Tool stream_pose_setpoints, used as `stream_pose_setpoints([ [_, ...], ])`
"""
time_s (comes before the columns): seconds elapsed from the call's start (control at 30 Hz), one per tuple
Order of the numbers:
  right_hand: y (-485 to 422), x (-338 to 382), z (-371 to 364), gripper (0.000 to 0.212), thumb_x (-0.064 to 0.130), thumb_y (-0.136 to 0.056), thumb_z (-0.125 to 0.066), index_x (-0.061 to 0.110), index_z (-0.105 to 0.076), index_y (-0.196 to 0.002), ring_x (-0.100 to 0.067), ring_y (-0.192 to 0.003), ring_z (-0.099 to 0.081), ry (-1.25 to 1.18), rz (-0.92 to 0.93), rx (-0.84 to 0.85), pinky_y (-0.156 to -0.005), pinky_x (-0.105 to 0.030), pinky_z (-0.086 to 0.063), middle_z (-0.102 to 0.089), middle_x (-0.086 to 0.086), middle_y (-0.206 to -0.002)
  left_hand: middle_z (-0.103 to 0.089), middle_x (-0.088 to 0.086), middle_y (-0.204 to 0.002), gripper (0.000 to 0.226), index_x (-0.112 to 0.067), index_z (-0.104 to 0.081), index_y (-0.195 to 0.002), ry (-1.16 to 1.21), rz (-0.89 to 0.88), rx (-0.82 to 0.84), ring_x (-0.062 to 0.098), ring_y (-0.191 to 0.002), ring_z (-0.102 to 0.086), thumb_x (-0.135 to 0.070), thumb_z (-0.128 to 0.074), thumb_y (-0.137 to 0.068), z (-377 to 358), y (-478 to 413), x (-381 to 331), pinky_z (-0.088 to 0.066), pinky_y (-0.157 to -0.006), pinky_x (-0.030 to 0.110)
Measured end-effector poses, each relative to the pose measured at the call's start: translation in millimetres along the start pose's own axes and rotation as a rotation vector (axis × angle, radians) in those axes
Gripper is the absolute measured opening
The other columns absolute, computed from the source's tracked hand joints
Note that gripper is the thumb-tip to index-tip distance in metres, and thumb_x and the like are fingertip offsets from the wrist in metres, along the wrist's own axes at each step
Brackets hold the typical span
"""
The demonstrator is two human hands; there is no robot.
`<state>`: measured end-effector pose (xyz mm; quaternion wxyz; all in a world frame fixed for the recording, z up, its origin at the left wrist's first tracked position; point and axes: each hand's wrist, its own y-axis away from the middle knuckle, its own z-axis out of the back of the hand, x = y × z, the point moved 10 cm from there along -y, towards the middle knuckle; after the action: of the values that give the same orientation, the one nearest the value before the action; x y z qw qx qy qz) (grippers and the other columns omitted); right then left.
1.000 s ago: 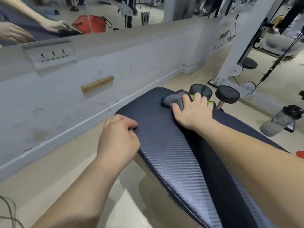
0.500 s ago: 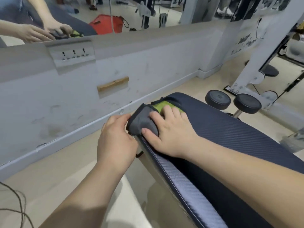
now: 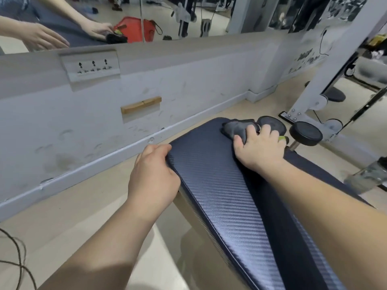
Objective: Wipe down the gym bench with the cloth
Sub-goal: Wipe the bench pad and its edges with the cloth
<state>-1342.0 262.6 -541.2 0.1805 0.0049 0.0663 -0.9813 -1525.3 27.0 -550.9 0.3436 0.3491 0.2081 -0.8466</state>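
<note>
Cloth [image 3: 238, 127] under R hand [image 3: 258, 150] on bench [image 3: 219, 189] (L hand [image 3: 154, 176] grips edge).

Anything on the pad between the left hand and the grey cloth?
No. In the head view, only bare dark blue textured bench pad separates the left hand from the grey cloth under the right hand.

Both forearms outstretched, left hand [image 3: 154, 176] curled in a grip, right hand [image 3: 258, 150] palm-down, fingers bent.

Bench pad [image 3: 219, 185] woven-textured, slightly glossy vinyl; cloth [image 3: 237, 127] soft, matt.
</note>
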Motion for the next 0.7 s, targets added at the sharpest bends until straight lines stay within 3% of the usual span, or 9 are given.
stream_pose_setpoints([
  [0.1, 52.5, 26.5, 10.0, 0.050, 0.058, -0.097, -0.035, 0.019, -0.053, -0.122, -0.041, -0.119, -0.047, -0.057, 0.104, -0.022, -0.097, -0.054, -0.035, -0.050, -0.017, -0.127, -0.057, -0.008, -0.131, 0.056, -0.021, -0.064, -0.131, 0.004, 0.002, -0.001, 0.022, -0.119, -0.055, 0.000, -0.043, -0.084, -0.6, 0.9, -7.5, -0.048, -0.099, 0.035],
  [0.3, 144.0, 91.2, 28.7, 0.040, 0.054, -0.085, -0.050, 0.016, -0.061, -0.092, -0.036, -0.082, -0.054, -0.113, 0.353, -0.193, -0.070, -0.046, -0.038, -0.057, -0.014, -0.092, -0.059, -0.012, -0.108, 0.046, -0.025, -0.073, -0.103, 0.060, -0.054, 0.003, 0.018, -0.112, -0.056, 0.002, -0.048, -0.076, 9.1, 10.5, -32.1, -0.049, -0.099, 0.035],
  [0.4, 143.6, 93.6, 27.5, 0.047, 0.059, -0.086, -0.043, 0.019, -0.059, -0.107, -0.035, -0.096, -0.051, -0.189, 0.400, -0.039, -0.080, -0.048, -0.038, -0.054, -0.010, -0.104, -0.057, -0.017, -0.104, 0.046, -0.028, -0.073, -0.102, 0.018, -0.103, -0.021, 0.015, -0.110, -0.052, 0.000, -0.049, -0.076, 17.7, 19.4, -45.0, -0.047, -0.093, 0.029],
  [0.47, 135.9, 82.1, 18.7, 0.057, 0.065, -0.086, -0.039, 0.031, -0.053, -0.130, -0.030, -0.117, -0.042, -0.287, 0.414, 0.207, -0.099, -0.048, -0.033, -0.047, -0.003, -0.119, -0.059, -0.014, -0.111, 0.046, -0.028, -0.073, -0.111, -0.034, -0.153, -0.039, 0.016, -0.112, -0.048, -0.003, -0.050, -0.080, 18.4, 28.1, -55.0, -0.045, -0.092, 0.029],
  [0.53, 136.2, 66.3, 20.6, 0.055, 0.058, -0.091, -0.045, 0.038, -0.050, -0.143, -0.020, -0.131, -0.037, -0.497, 0.424, 0.384, -0.113, -0.044, -0.028, -0.048, 0.004, -0.130, -0.062, -0.007, -0.118, 0.033, -0.031, -0.072, -0.115, -0.136, -0.190, 0.040, 0.023, -0.115, -0.050, -0.022, -0.054, -0.089, 4.9, 41.5, -65.4, -0.047, -0.095, 0.034],
  [0.57, 138.7, 56.8, 28.1, 0.048, 0.044, -0.096, -0.051, 0.035, -0.052, -0.144, -0.015, -0.134, -0.040, -0.642, 0.418, 0.408, -0.117, -0.039, -0.030, -0.053, 0.006, -0.135, -0.061, -0.004, -0.123, 0.031, -0.033, -0.070, -0.119, -0.242, -0.186, 0.118, 0.026, -0.118, -0.048, -0.039, -0.052, -0.094, -7.4, 49.3, -68.7, -0.047, -0.097, 0.037],
  [0.63, 141.5, 28.2, 46.9, 0.043, 0.014, -0.097, -0.054, 0.023, -0.060, -0.138, -0.011, -0.131, -0.051, -0.813, 0.374, 0.295, -0.115, -0.029, -0.036, -0.061, 0.005, -0.137, -0.055, 0.002, -0.130, 0.054, -0.032, -0.062, -0.127, -0.450, -0.126, 0.222, 0.031, -0.124, -0.042, -0.068, -0.042, -0.092, -25.3, 60.4, -67.3, -0.045, -0.097, 0.041],
  [0.7, 149.8, 2.6, 65.1, 0.042, 0.003, -0.093, -0.050, 0.018, -0.066, -0.129, -0.014, -0.126, -0.055, -0.773, 0.345, 0.128, -0.105, -0.022, -0.039, -0.065, 0.002, -0.132, -0.049, 0.008, -0.129, 0.067, -0.027, -0.054, -0.128, -0.524, -0.084, 0.202, 0.034, -0.125, -0.039, -0.078, -0.042, -0.086, -28.2, 67.2, -70.0, -0.046, -0.095, 0.044],
])
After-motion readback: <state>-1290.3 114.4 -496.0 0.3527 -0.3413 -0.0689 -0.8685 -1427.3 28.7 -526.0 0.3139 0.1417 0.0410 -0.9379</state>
